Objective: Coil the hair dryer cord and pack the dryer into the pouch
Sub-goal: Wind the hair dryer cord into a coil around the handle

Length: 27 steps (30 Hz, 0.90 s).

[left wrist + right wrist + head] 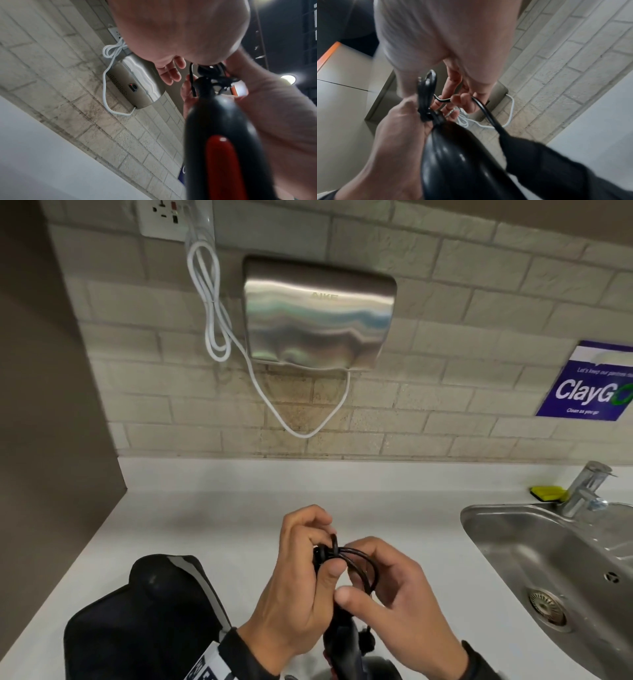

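Note:
Both hands meet low in the middle of the head view, over the white counter (205, 525). The black hair dryer (342, 642) hangs below them, its handle with a red switch (221, 162) filling the left wrist view. My left hand (308, 546) grips the bundled black cord (356, 556) at the handle's end, thumb pressed on the coil (426, 94). My right hand (387, 583) pinches a loose loop of cord (488, 112) between thumb and fingers. The black pouch (147, 611) lies on the counter to the left of my left wrist.
A steel sink (548, 559) with a tap (585, 491) and a yellow sponge (548, 493) is at the right. On the tiled wall hang a metal hand dryer (318, 313), its white cable (212, 302) and a blue sign (596, 381). A brown panel (51, 405) bounds the left.

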Each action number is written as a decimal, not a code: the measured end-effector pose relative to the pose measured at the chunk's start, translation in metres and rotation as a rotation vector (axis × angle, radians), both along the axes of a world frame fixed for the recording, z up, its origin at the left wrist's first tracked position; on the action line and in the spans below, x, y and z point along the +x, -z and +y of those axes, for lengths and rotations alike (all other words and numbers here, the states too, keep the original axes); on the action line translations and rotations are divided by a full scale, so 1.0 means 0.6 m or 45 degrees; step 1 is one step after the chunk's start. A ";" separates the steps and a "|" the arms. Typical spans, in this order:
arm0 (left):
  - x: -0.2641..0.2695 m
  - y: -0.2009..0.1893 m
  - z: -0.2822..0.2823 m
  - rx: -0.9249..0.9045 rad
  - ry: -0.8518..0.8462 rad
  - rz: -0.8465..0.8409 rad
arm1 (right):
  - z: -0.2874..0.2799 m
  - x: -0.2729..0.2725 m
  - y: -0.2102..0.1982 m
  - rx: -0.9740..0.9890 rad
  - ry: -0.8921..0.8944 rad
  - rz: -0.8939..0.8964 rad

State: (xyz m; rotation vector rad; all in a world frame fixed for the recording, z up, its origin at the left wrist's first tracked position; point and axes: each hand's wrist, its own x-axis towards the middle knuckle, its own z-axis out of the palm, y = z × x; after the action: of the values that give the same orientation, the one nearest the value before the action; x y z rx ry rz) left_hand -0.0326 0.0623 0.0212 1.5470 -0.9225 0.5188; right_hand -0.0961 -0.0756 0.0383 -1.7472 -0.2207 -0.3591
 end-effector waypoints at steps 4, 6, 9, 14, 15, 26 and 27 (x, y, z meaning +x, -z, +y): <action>-0.001 -0.002 0.000 0.029 -0.072 0.139 | 0.006 -0.006 0.007 0.159 0.075 0.065; -0.008 -0.009 0.003 0.078 -0.110 0.215 | 0.008 -0.008 0.007 0.193 0.132 0.038; -0.027 -0.018 0.008 0.020 -0.060 0.396 | 0.010 -0.009 0.008 0.181 0.236 0.015; -0.039 -0.025 0.010 -0.048 -0.062 0.580 | 0.016 -0.012 0.000 0.177 0.192 0.012; -0.037 -0.027 0.009 -0.063 -0.048 0.612 | 0.015 -0.012 -0.002 0.194 0.170 0.034; -0.026 -0.046 0.006 -0.360 0.198 1.163 | 0.010 -0.013 0.016 -0.320 0.533 -0.245; -0.025 -0.047 0.007 -0.360 0.216 1.198 | 0.012 -0.012 0.021 -0.478 0.620 -0.421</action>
State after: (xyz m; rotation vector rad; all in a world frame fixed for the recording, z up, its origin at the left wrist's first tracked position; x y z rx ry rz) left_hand -0.0473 0.0668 0.0491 1.2244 -0.2246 -0.2106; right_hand -0.1030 -0.0685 0.0257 -2.0995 -0.0975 -1.0185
